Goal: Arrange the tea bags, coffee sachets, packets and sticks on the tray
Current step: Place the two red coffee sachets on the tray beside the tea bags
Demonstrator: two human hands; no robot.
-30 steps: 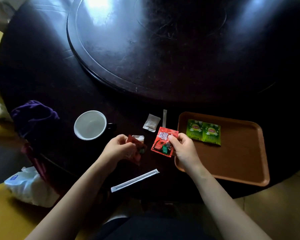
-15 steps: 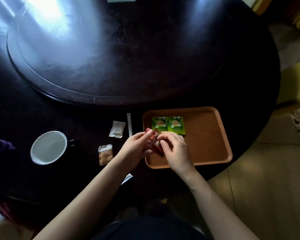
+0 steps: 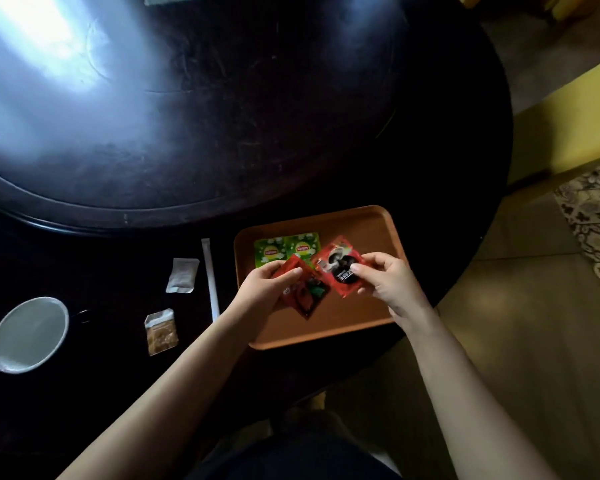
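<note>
An orange tray [image 3: 371,233] lies at the near edge of the dark round table. Two green tea bags [image 3: 286,251] rest side by side in its far left corner. Above the tray, my left hand [image 3: 267,292] grips one red coffee sachet [image 3: 307,296]. My right hand [image 3: 387,282] pinches a second red coffee sachet [image 3: 340,268] just beside it. Left of the tray on the table lie a white stick [image 3: 210,278], a white packet [image 3: 182,275] and a clear packet with brown contents [image 3: 160,332].
A white-lined mug [image 3: 28,334] stands at the left on the table. A large raised turntable [image 3: 187,116] fills the table's middle. Tiled floor and a patterned rug [image 3: 593,216] lie to the right, past the table edge.
Both hands have moved right, from the table over the tray. The two red sachets, held together half a second ago, are now spread apart, one in each hand. My view has swung right.
</note>
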